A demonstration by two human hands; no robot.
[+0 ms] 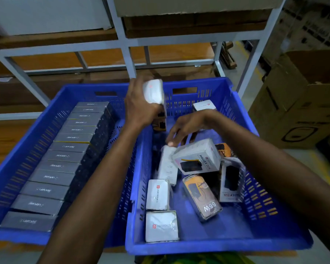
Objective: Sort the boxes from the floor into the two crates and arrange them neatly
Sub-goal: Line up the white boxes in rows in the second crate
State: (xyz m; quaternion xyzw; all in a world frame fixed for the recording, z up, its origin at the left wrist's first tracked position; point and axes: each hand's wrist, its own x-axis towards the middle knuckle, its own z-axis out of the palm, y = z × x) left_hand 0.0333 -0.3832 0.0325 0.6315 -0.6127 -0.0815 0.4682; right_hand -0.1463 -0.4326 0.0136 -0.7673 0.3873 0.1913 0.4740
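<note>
The left crate [27, 149] is blue and holds a tidy row of grey boxes [65, 157] along its left side, running from its near wall to its far one. The left hand [139, 105] is raised over the far end of the wall where the two crates meet, fingers wrapped round a white box [153, 91] held upright in the air. The right crate [217, 246], also blue, stands touching the left one. In its near left corner two Portronics boxes [157, 194] lie one behind the other. Beyond them, the right hand [189, 126] reaches down with fingers spread and loosely bent, gripping nothing; one fingertip touches the top of an upright box [167, 164]. A tilted Halley box [196, 157] leans against that one, just under the palm. Nearby lie a 66W box [202, 197] and more boxes in a loose jumble. A metal rack [126, 54] stands behind the crates, with cartons [293, 111] at right.
</note>
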